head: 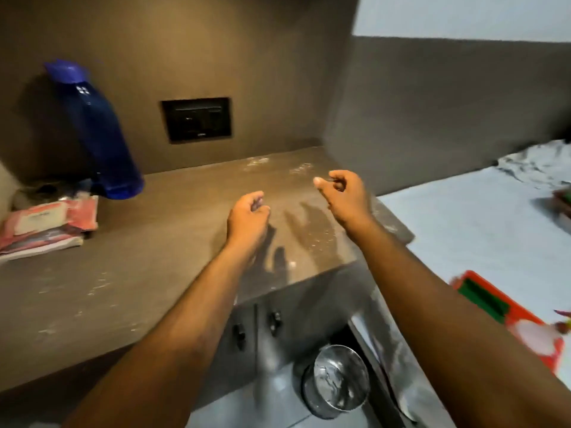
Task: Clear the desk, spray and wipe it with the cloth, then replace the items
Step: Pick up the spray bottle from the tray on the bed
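The brown desk [160, 230] fills the middle and left of the head view, with wet streaks near its right end. Above that right end hover my left hand [247, 216] and my right hand [341, 194], both loosely curled and holding nothing. A tall blue bottle [99, 137] with a purple cap stands at the back left against the wall. Beside it, at the far left edge, lies a stack of pink and white packets [46, 225]. No cloth or spray bottle shows.
A black socket plate [197, 119] sits in the back wall. Right of the desk is a bed with a light blue sheet [463, 230]; an orange and green item [506, 319] lies on it. Below the desk edge are cabinet doors with knobs [256, 329] and a steel bin [336, 381].
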The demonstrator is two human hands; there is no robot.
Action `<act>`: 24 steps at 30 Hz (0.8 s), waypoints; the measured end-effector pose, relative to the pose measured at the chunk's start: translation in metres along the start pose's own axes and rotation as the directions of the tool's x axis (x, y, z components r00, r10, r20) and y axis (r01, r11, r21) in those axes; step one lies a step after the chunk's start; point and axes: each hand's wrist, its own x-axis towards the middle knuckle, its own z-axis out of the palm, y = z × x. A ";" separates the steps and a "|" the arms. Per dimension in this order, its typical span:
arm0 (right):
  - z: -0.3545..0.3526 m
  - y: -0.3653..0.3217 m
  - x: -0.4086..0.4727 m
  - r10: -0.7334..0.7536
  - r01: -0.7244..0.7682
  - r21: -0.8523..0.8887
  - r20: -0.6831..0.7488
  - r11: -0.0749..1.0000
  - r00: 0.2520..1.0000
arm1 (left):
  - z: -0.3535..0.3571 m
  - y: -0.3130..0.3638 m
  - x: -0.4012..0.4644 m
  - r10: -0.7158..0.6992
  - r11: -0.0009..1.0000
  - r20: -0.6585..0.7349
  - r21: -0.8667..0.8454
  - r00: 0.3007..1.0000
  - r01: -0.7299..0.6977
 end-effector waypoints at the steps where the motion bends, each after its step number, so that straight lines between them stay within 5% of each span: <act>1: -0.045 0.022 -0.003 0.007 -0.009 -0.030 -0.061 1.000 0.998 | 0.036 -0.004 -0.019 0.028 0.999 0.051 0.019 0.998 -0.029; 6: -0.268 0.157 -0.039 0.027 -0.088 -0.150 -0.370 0.985 0.929 | 0.225 -0.042 -0.117 0.062 0.996 0.250 0.041 0.966 -0.075; 12: -0.470 0.333 -0.105 0.359 -0.554 -0.277 -0.525 0.785 0.771 | 0.410 -0.095 -0.230 -0.223 0.969 0.467 0.204 0.856 0.140; 16: -0.505 0.401 -0.102 0.516 -0.643 -0.317 -0.401 0.697 0.757 | 0.459 -0.116 -0.260 -0.300 0.935 0.495 0.321 0.815 0.149; 24: -0.504 0.478 -0.010 0.506 -0.587 -0.172 -0.355 0.791 0.786 | 0.468 -0.148 -0.252 -0.417 0.854 0.329 0.461 0.847 0.241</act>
